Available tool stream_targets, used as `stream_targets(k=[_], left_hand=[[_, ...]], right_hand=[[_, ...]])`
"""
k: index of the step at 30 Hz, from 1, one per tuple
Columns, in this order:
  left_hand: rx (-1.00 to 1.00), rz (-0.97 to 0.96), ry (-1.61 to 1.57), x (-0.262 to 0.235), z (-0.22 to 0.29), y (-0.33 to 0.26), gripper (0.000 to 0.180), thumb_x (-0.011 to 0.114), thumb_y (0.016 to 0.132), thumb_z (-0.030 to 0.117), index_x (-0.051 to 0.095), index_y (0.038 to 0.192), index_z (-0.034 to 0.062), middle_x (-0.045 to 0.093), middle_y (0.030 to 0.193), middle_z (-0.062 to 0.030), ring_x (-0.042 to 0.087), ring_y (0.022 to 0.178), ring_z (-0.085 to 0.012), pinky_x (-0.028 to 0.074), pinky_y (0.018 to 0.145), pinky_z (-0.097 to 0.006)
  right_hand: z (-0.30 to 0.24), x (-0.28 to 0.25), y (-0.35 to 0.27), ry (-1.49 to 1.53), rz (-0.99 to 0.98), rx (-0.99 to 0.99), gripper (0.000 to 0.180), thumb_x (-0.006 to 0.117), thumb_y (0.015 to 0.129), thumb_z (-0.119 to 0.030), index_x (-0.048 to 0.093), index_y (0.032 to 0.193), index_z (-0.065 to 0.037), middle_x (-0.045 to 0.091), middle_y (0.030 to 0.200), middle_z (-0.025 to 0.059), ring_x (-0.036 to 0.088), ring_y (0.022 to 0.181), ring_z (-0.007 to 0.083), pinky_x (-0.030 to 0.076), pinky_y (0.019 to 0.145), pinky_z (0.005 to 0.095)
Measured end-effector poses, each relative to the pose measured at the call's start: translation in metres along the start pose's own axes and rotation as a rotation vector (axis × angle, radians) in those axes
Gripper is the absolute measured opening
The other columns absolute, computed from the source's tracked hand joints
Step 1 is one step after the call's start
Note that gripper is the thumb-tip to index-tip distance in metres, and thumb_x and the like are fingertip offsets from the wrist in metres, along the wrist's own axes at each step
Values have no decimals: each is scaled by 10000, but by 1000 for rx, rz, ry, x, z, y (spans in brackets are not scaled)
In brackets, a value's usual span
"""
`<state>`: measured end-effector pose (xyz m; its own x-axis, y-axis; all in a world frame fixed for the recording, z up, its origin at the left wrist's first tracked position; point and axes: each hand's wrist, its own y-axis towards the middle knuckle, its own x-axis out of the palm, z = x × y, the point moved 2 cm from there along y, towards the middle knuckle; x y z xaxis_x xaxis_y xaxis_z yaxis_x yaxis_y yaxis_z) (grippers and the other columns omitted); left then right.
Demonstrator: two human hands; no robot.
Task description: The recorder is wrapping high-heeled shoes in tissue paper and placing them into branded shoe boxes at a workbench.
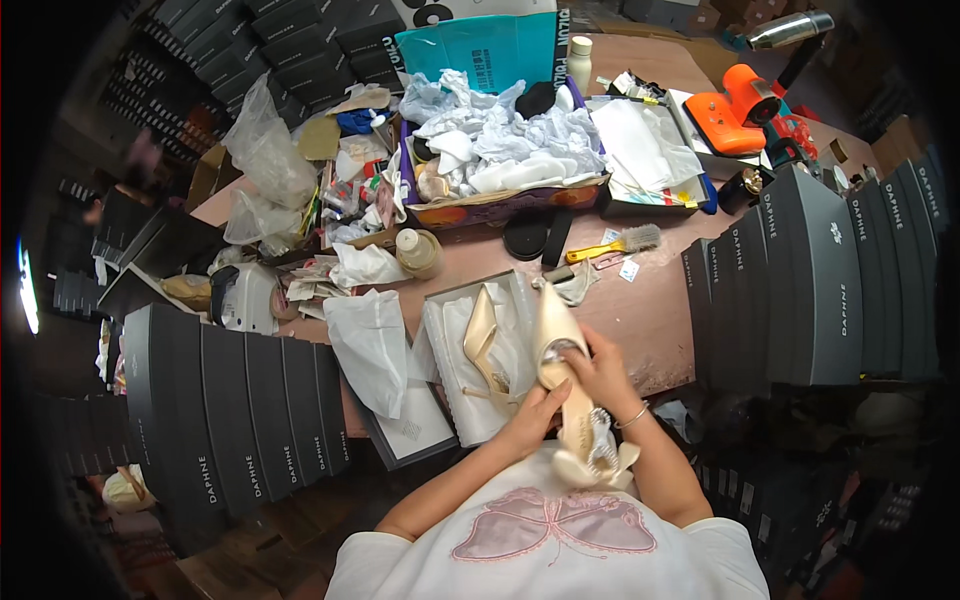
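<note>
A cream pointed-toe shoe (562, 322) is held close in front of me, its toe pointing away and its strap end near my shirt. My right hand (600, 372) grips its right side, with fingers reaching into the opening. My left hand (533, 422) is closed on the shoe's left edge, thumb on the insole. A sparkling strap (603, 440) hangs at the heel end. Left of my hands, the matching cream heeled shoe (481, 330) lies on its side on white paper in an open shoe box (437, 325).
Stacks of dark shoe boxes (240, 420) stand at left, with more shoe boxes (800, 280) at right. A carton (500, 212) of crumpled paper sits beyond. A yellow-handled brush (610, 245), a beige bottle (418, 254) and an orange tool (735, 110) are on the table.
</note>
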<state>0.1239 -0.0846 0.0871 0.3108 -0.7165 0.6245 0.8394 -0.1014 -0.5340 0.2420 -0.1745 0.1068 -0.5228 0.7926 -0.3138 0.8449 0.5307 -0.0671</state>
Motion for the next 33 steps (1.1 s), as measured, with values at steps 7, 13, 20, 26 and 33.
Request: stream_targets(k=[7, 13, 20, 26, 33], left_hand=[[652, 106, 1880, -120, 28, 19, 322, 564, 739, 24, 595, 1059, 20, 555, 1143, -150, 464, 1204, -337, 344, 1057, -442], [582, 74, 2176, -143, 7, 30, 148, 524, 794, 66, 591, 924, 86, 575, 1018, -65, 492, 1159, -275, 198, 1082, -611], [526, -189, 1982, -124, 56, 12, 294, 575, 771, 31, 588, 1057, 97, 592, 1001, -68, 541, 1083, -257, 195, 1098, -599], [431, -51, 1089, -77, 131, -50, 304, 570, 885, 36, 546, 1189, 26, 610, 1139, -111, 585, 1076, -243, 443, 958, -376], [441, -7, 625, -57, 118, -98, 244, 540, 907, 2, 561, 1149, -22, 631, 1046, -64, 588, 956, -133, 481, 857, -281]], right_hand=[[184, -41, 21, -480, 96, 69, 374, 614, 852, -217, 535, 1127, 24, 586, 1020, 282, 546, 989, 438, 451, 855, 471], [138, -60, -26, -756, -110, -92, 539, 641, 773, -127, 491, 1289, -93, 474, 1289, 232, 445, 1194, 414, 384, 984, 460], [139, -21, -36, -792, -215, -152, 501, 638, 757, -139, 554, 1250, -169, 446, 1374, 105, 362, 1304, 379, 277, 1072, 510], [68, -55, -31, -185, -17, -26, 268, 585, 813, 2, 619, 1078, 6, 652, 1030, 150, 595, 1042, 306, 466, 900, 351], [-78, 0, -19, -208, -525, -92, 198, 608, 856, -122, 640, 998, 13, 664, 824, 164, 635, 748, 256, 489, 705, 347]])
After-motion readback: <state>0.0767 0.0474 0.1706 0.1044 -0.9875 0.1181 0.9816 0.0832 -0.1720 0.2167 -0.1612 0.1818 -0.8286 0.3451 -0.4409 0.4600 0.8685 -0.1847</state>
